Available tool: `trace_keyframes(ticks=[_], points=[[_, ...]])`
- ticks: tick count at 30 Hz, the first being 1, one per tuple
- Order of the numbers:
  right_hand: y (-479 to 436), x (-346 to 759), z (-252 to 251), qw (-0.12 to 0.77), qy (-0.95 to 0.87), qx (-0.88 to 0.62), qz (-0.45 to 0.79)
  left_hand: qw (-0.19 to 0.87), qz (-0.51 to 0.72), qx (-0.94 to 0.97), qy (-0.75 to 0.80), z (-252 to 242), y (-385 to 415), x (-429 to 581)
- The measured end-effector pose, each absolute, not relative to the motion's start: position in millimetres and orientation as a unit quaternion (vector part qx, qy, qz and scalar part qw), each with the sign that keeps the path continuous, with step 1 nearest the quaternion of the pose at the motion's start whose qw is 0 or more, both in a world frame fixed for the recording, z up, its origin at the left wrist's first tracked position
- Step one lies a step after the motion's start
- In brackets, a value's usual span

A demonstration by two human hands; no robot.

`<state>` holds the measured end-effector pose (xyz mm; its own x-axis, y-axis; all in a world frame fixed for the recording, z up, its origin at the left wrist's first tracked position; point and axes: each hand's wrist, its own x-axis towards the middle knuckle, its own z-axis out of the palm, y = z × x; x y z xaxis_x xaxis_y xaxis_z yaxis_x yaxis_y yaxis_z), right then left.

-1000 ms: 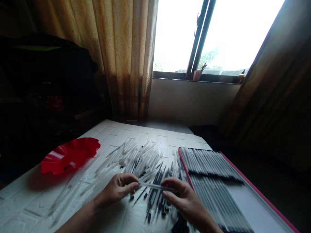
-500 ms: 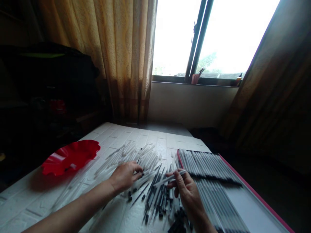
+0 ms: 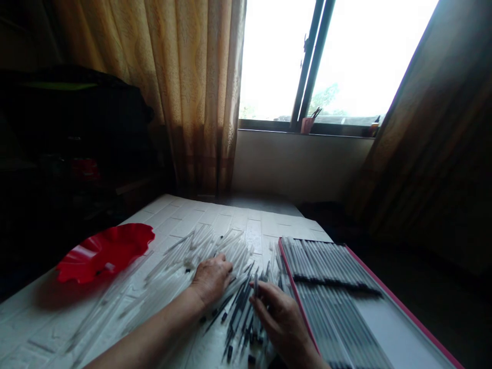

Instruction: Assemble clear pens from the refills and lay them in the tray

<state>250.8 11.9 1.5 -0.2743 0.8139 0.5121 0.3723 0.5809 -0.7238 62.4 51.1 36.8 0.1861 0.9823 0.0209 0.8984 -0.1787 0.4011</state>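
Observation:
My right hand [image 3: 280,316] is closed in a pinch around a slim, pale pen [image 3: 256,283], which points up and away from me. My left hand [image 3: 213,277] lies over the loose pile with its fingers curled down; their tips are hidden, so what they grip is unclear. Clear plastic pen barrels [image 3: 169,282] spread around and beyond the left hand. Between my hands is a heap of dark ink refills [image 3: 239,302], with small black caps [image 3: 229,352] near it. To the right, pens lie in neat rows [image 3: 319,259] inside a pink-edged box [image 3: 388,335].
A red wavy-rimmed bowl [image 3: 144,233] stands at the table's left. The white brick-patterned table [image 3: 161,210] ends before a window wall with golden curtains [image 3: 192,92]. A pink cup [image 3: 306,125] of thin sticks sits on the sill.
My left hand has shifted right and its fingers now point down into the pile. The right hand has moved left, off the box edge, and turned its pen from slanted to nearly upright.

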Motion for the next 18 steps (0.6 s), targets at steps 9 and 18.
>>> trace_keyframes(ticks=[9, 18], points=[[-1.5, 244.5, 14.2, 0.439, -0.783, -0.379, 0.223, 0.45, 0.38, 0.596, 0.546, 32.3, 14.7, 38.9], [-3.2, 227.6, -11.9, 0.344, -0.838, -0.374, 0.198, 0.613, 0.477, 0.426, 0.464, 10.3, 3.8, 36.5]])
